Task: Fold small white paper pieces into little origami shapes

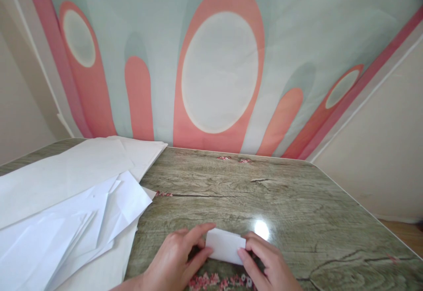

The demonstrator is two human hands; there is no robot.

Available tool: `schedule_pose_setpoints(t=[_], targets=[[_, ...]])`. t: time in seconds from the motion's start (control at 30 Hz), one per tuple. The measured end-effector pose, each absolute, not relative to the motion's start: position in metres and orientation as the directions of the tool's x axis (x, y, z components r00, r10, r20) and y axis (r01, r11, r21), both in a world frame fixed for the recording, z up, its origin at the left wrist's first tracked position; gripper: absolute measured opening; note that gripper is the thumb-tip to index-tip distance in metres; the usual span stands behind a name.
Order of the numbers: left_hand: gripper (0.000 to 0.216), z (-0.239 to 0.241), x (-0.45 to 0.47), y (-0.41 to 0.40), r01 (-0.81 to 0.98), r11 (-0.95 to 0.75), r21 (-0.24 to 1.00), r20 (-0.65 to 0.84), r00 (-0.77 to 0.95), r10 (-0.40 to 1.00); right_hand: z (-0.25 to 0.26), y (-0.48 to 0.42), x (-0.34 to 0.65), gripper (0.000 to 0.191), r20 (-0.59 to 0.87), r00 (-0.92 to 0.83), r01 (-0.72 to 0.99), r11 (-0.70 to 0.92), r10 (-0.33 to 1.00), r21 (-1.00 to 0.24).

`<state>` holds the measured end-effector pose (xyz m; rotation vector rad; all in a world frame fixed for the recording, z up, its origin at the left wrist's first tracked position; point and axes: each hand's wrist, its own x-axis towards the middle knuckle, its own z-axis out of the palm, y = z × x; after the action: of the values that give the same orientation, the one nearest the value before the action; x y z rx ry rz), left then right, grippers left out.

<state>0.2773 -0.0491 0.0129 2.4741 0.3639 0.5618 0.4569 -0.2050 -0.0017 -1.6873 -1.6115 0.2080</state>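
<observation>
Between my two hands is a small folded piece of white paper (225, 247), tilted up a little over the table near its front edge. My left hand (180, 253) pinches its left end, thumb at the near side and index finger along the top corner. At the right end, the thumb and fingers of my right hand (264, 260) close on the paper. The paper's layers show as a thin fold along its upper edge.
Large white sheets (82, 159) lie stacked on the left of the wood-grain table (280, 194). Several loose folded white papers (89, 220) rest on them. A printed flower pattern (214, 281) shows below my hands. Behind the table hangs a coral and grey-green backdrop (158, 27).
</observation>
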Motion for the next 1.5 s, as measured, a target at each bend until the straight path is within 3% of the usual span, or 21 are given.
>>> schedule_pose_setpoints(t=[0.23,0.4,0.5,0.6,0.67,0.83,1.1,1.37,1.5], targets=[[0.033,0.014,0.282,-0.049,0.173,-0.661,0.73,0.171,0.891,0.421,-0.004,-0.202,0.458,0.016,0.367,0.223,0.78,0.061,0.903,-0.623],[0.031,0.019,0.278,-0.05,0.147,-0.71,0.688,0.227,0.887,0.403,-0.002,-0.199,0.459,0.018,0.349,0.236,0.775,0.042,0.907,-0.631],[0.037,0.025,0.276,-0.052,0.121,-0.84,0.529,0.313,0.892,0.326,-0.001,-0.197,0.459,0.021,0.325,0.236,0.749,0.041,0.916,-0.661],[0.04,0.024,0.276,-0.056,0.007,-0.969,0.248,0.372,0.922,0.102,-0.001,-0.196,0.459,0.021,0.306,0.229,0.726,0.047,0.924,-0.686],[0.04,0.019,0.277,-0.06,-0.105,-0.991,0.084,0.333,0.94,-0.071,-0.001,-0.196,0.459,0.021,0.297,0.23,0.724,0.041,0.927,-0.688],[0.051,0.01,0.282,-0.066,-0.125,-0.987,-0.098,0.222,0.964,-0.144,-0.002,-0.194,0.46,0.023,0.306,0.224,0.761,0.03,0.925,-0.648],[0.064,0.012,0.286,-0.068,-0.065,-0.995,-0.073,0.017,0.998,-0.066,-0.007,-0.19,0.462,0.022,0.328,0.23,0.776,0.031,0.916,-0.63],[0.062,0.011,0.286,-0.069,-0.041,-0.997,-0.071,0.008,0.999,-0.042,-0.011,-0.193,0.466,0.022,0.333,0.278,0.74,0.021,0.901,-0.672],[0.058,0.008,0.287,-0.068,-0.052,-0.996,-0.069,0.013,0.999,-0.053,-0.008,-0.196,0.465,0.015,0.397,0.284,0.784,0.027,0.872,-0.62]])
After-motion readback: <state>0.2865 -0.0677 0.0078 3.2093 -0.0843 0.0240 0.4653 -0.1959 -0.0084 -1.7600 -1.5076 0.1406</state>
